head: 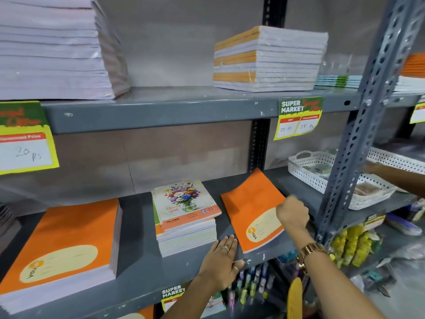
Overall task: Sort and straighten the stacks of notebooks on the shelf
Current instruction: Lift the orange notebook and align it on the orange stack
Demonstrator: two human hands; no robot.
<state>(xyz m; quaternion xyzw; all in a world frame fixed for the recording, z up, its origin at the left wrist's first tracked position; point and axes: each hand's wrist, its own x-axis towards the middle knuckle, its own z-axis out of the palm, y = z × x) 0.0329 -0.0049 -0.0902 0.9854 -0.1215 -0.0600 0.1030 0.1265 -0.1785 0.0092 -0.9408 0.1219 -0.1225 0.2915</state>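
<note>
A single orange notebook (250,208) is tilted up off the grey middle shelf (142,270), its far end raised. My right hand (292,212) grips its right edge. My left hand (222,261) lies flat and open on the shelf, fingertips at the notebook's near left corner. To the left stands a small stack topped by a flower-cover notebook (185,203). Further left is a tall stack of orange notebooks (62,249). On the upper shelf sit a large white-edged stack (50,47) and an orange-and-white stack (269,58).
A white perforated basket (305,171) stands on the shelf's right end, behind a grey slotted upright (358,139). Another person's hand (377,169) reaches in at the far right. Price tags (297,118) hang from the upper shelf edge; pens hang below the middle shelf.
</note>
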